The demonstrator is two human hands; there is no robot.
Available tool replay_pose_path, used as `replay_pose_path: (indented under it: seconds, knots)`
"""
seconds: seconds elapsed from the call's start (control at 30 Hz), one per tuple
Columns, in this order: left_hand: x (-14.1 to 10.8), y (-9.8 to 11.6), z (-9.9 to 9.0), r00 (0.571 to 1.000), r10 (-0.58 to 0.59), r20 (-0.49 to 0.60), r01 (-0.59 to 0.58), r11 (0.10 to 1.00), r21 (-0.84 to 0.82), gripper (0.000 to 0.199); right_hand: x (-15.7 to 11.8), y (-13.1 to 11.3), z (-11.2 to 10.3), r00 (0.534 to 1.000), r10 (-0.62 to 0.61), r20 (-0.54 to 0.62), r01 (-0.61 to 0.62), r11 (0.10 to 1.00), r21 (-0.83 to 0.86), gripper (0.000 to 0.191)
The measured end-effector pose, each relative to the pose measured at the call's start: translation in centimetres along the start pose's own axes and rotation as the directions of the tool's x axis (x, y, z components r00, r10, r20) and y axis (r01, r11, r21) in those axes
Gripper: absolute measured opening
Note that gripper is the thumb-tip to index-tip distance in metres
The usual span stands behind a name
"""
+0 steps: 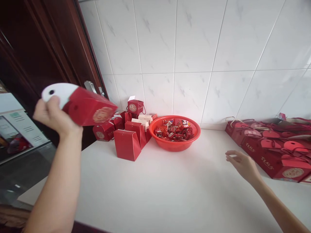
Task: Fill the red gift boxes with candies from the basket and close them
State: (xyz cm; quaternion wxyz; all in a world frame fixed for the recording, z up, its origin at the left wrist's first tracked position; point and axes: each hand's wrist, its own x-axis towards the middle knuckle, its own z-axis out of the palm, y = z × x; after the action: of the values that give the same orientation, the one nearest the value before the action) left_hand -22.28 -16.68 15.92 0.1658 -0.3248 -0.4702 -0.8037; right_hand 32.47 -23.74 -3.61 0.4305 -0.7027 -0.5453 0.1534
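The left hand (pixel 57 116) grips a red box (pixel 93 106) by its rounded flap (pixel 64 90), thumb pressed on the white face near a dark round hole. The box is in the air over the left edge of the worktop (pixel 157 191). It is slightly blurred, with smooth red card sides and a round gold emblem on the side toward the viewer. It is tipped onto its side: the flap end points left and the body points right, its long axis running across the view and sloping a little down to the right.

The right hand (pixel 244 166) hovers over the right part of the worktop, fingers loosely curled and released, a gap showing between thumb and forefinger. Just beside it, a group of red boxes with cords (pixel 261 161) stands along the right side of the worktop's far edge.

Toward the far left corner, plain red cartons (pixel 127 144) stand in a row, just beside a red plastic basket (pixel 175 145) of wrapped sweets (pixel 173 132). Behind the cartons are smaller boxes (pixel 104 132), then the tiled wall (pixel 194 48).
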Motion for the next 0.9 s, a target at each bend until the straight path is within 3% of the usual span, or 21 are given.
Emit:
replay_pose_path:
  seconds: [0.03, 0.07, 0.1, 0.13, 0.2, 0.27, 0.3, 0.37, 0.47, 0.57, 0.7, 0.8, 0.9]
  knots:
    - [-1.9, 1.7, 0.2, 0.999, 0.014, 0.049, -0.010, 0.997, -0.079, 0.032, -0.1, 0.0, 0.2, 1.000, -0.011, 0.009, 0.011, 1.000, 0.009, 0.024]
    - [-4.2, 3.3, 0.2, 0.985, 0.051, 0.163, -0.027, 0.989, -0.145, 0.030, -0.2, -0.1, 0.5, 1.000, -0.023, 0.019, 0.023, 1.000, 0.019, 0.026]
    - [-7.0, 4.7, 0.1, 0.938, 0.100, 0.332, -0.033, 0.979, -0.201, 0.024, -0.4, -0.2, 0.7, 0.999, -0.038, 0.029, 0.037, 0.999, 0.030, 0.026]
    - [-9.9, 5.8, -0.1, 0.841, 0.141, 0.522, -0.016, 0.971, -0.237, 0.020, -0.6, -0.4, 1.0, 0.998, -0.057, 0.036, 0.055, 0.998, 0.040, 0.027]
    - [-15.8, 7.1, -0.5, 0.597, 0.213, 0.773, 0.045, 0.954, -0.297, 0.021, -1.2, -0.8, 1.5, 0.993, -0.104, 0.048, 0.101, 0.993, 0.065, 0.029]
    - [-21.0, 7.2, -0.7, 0.407, 0.288, 0.867, 0.086, 0.933, -0.350, 0.024, -1.8, -1.2, 2.0, 0.986, -0.155, 0.053, 0.150, 0.984, 0.101, 0.032]
    - [-23.1, 6.9, -0.7, 0.360, 0.322, 0.875, 0.085, 0.923, -0.375, 0.024, -2.1, -1.4, 2.3, 0.983, -0.176, 0.052, 0.169, 0.978, 0.119, 0.034]
    - [-26.2, 6.0, -0.5, 0.330, 0.384, 0.863, 0.053, 0.905, -0.423, 0.026, -2.8, -1.9, 2.9, 0.976, -0.213, 0.037, 0.204, 0.966, 0.158, 0.039]
    - [-28.4, 4.4, -0.2, 0.280, 0.420, 0.863, 0.000, 0.899, -0.437, 0.029, -3.8, -2.8, 3.6, 0.963, -0.268, 0.019, 0.260, 0.946, 0.196, 0.046]
    - [-28.9, 3.1, -0.1, 0.193, 0.407, 0.893, 0.003, 0.910, -0.416, 0.029, -4.8, -3.7, 4.3, 0.924, -0.381, 0.026, 0.368, 0.907, 0.204, 0.041]
    - [-28.8, 2.1, -0.2, 0.100, 0.340, 0.935, -0.013, 0.940, -0.340, 0.028, -5.3, -4.4, 5.5, 0.820, -0.565, 0.085, 0.538, 0.814, 0.221, 0.043]
    - [-28.7, 2.0, -0.3, 0.052, 0.314, 0.948, -0.025, 0.949, -0.313, 0.030, -4.9, -4.8, 6.2, 0.763, -0.617, 0.192, 0.582, 0.785, 0.212, 0.055]
    - [-28.4, 2.5, -0.4, -0.004, 0.289, 0.957, -0.035, 0.957, -0.289, 0.037, -4.1, -5.5, 6.4, 0.707, -0.633, 0.316, 0.606, 0.772, 0.191, 0.056]
